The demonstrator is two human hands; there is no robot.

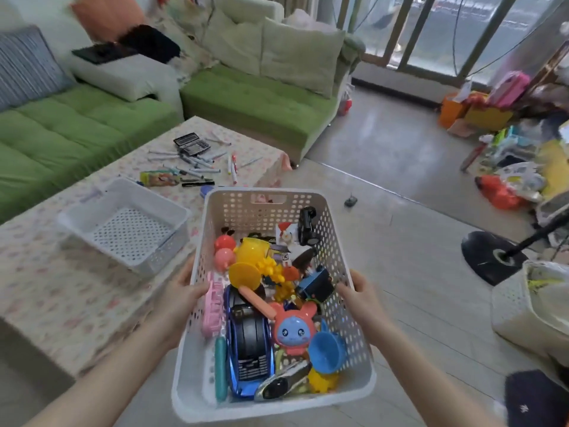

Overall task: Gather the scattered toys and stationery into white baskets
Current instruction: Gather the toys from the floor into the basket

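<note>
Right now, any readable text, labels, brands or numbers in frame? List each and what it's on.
Nothing reads clearly.
calculator: key markings too small and blurred.
colourful box: printed artwork, lettering blurred.
white tag inside the toy basket: a dark mark, possibly a cross, not legible.
dark fabric item: small white emblem, too blurred to read.

A white basket (264,208) with small holes in its walls is full of toys. A blue car (249,349) lies along its left side, a pink toy (294,331) with a blue face is beside the car, and a blue cup (326,352) lies near the right wall. A second basket (92,217), shallow and empty, stands on the table (61,303). Behind it, pens (197,163) and a calculator (191,143) lie scattered.
</note>
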